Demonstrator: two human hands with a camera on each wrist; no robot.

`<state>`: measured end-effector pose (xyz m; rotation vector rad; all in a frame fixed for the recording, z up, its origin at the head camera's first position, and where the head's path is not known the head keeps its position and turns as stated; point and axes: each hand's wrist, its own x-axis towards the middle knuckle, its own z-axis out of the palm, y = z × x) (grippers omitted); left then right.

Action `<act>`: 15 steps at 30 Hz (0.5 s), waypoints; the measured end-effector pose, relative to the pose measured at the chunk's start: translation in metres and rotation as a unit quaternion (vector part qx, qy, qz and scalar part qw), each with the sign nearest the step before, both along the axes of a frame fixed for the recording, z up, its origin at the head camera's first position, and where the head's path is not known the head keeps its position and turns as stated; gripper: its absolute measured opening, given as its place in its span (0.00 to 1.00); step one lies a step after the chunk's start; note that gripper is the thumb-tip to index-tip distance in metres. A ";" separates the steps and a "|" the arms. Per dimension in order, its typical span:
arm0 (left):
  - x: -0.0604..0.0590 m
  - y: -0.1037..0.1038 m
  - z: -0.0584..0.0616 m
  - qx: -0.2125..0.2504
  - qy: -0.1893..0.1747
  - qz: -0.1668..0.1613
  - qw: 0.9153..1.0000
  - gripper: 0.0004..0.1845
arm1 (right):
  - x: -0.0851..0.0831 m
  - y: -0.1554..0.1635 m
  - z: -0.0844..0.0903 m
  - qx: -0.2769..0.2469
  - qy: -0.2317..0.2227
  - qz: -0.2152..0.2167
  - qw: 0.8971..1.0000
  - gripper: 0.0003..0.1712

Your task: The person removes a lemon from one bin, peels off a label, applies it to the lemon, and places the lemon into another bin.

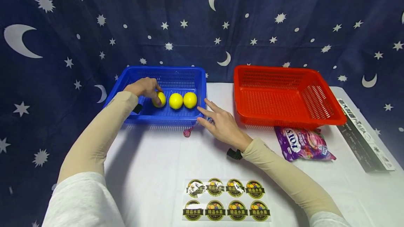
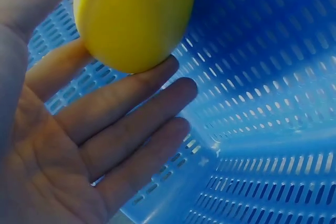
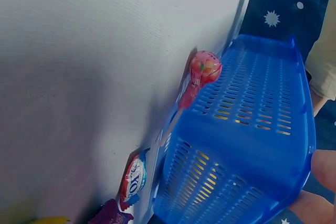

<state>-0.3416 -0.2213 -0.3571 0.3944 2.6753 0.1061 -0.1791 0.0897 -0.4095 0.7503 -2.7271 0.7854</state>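
My left hand (image 1: 145,87) reaches over the left side of the blue basket (image 1: 157,119) and holds a yellow lemon (image 1: 161,98) between thumb and index finger. In the left wrist view the other fingers stretch out beneath this lemon (image 2: 134,22), with the basket's slotted wall beyond. Two more lemons (image 1: 175,101) lie side by side toward the basket's right end. My right hand (image 1: 225,125) has its fingers spread, with fingertips at the basket's right rim near the front corner. The right wrist view shows fingertips (image 3: 315,208) at that rim.
A red basket (image 1: 284,120) stands to the right, with a purple candy bag (image 1: 303,144) before it and a dark pasta box (image 1: 363,139) beyond. Round stickers on a sheet (image 1: 225,199) lie in front. A lollipop (image 3: 205,69) and a small wrapped candy (image 3: 135,179) lie beside the blue basket.
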 end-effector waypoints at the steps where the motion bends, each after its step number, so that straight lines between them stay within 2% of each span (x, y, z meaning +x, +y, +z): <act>1: 0.000 0.000 0.000 -0.003 0.007 -0.005 1.000 0.40 | 0.000 0.000 0.000 -0.003 0.001 0.000 1.000 0.29; 4: 0.000 0.000 0.001 -0.014 0.017 -0.017 1.000 0.40 | 0.000 0.001 0.000 -0.007 0.000 0.002 1.000 0.29; 7: 0.002 -0.002 0.009 -0.021 0.028 -0.025 0.999 0.41 | 0.000 0.002 0.000 -0.012 -0.005 0.008 1.000 0.29; 11: 0.011 -0.003 0.030 -0.011 0.061 -0.040 0.997 0.42 | 0.001 0.008 0.001 -0.028 -0.014 0.014 0.999 0.30; 15: 0.033 0.002 0.054 0.032 0.113 -0.067 0.991 0.40 | 0.007 0.022 0.005 -0.058 -0.017 0.012 0.998 0.31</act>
